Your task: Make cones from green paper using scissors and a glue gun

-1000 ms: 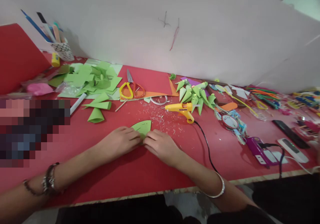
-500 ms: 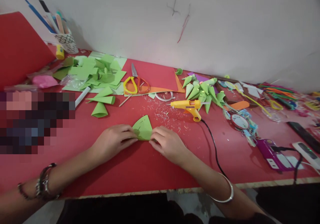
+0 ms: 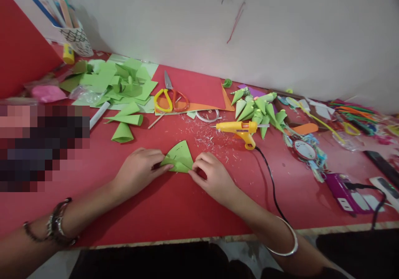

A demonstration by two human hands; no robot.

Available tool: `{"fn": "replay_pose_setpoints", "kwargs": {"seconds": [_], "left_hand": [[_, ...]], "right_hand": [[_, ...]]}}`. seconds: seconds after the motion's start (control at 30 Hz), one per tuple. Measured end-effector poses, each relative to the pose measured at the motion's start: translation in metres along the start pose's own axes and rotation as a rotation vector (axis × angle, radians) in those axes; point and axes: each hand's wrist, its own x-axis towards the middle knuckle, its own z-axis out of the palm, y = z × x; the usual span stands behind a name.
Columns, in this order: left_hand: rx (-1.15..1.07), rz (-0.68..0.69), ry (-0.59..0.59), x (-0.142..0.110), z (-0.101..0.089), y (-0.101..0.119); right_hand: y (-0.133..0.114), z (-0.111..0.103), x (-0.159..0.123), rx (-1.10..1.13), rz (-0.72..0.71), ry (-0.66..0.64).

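A fan-shaped piece of green paper point(image 3: 179, 156) with dark marks on it lies on the red tabletop, its near edge curling upward. My left hand point(image 3: 140, 166) pinches its left corner between thumb and fingers. At the right corner, the thumb and fingertips of my right hand point(image 3: 212, 177) grip the edge. Beyond the hands, rolled green paper cones point(image 3: 122, 132) rest to the left. A yellow glue gun point(image 3: 238, 128) lies to the right, its black cord running toward the table's front edge.
Scissors point(image 3: 168, 100) lie behind the hands, beside a pile of green paper pieces point(image 3: 124, 83). Several decorated green cones point(image 3: 257, 108) are heaped at back right. A purple power socket box point(image 3: 347, 193) sits at right; a pen cup point(image 3: 76, 40) stands at back left.
The paper's near edge has curled up and its right corner is pulled in. My right hand has shifted slightly right, fingers more arched. The whole view has tilted a little downward.
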Motion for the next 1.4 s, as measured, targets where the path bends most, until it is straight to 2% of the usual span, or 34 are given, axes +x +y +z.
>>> {"fn": "replay_pose_setpoints", "kwargs": {"seconds": [0.17, 0.23, 0.37, 0.57, 0.7, 0.87, 1.4], "left_hand": [[-0.156, 0.197, -0.151, 0.001, -0.001, -0.009], [-0.168, 0.221, -0.158, 0.0, -0.001, -0.01], [-0.178, 0.188, -0.128, -0.003, 0.002, -0.005], [-0.215, 0.043, -0.062, -0.002, 0.003, 0.0], [-0.144, -0.016, -0.046, 0.003, 0.003, 0.001], [-0.056, -0.032, 0.024, 0.005, 0.002, 0.001], [0.225, -0.058, -0.016, 0.004, -0.001, 0.008]], "right_hand": [[0.004, -0.005, 0.001, 0.035, -0.078, -0.064], [0.005, -0.008, 0.001, 0.053, -0.103, -0.092], [0.005, -0.01, 0.0, 0.078, -0.061, -0.086], [0.004, -0.009, -0.001, 0.119, -0.005, -0.062], [0.003, -0.008, 0.0, 0.13, 0.032, -0.043], [0.002, -0.008, 0.0, 0.129, 0.074, -0.035], [0.0, -0.005, 0.002, 0.086, 0.102, -0.013]]}}
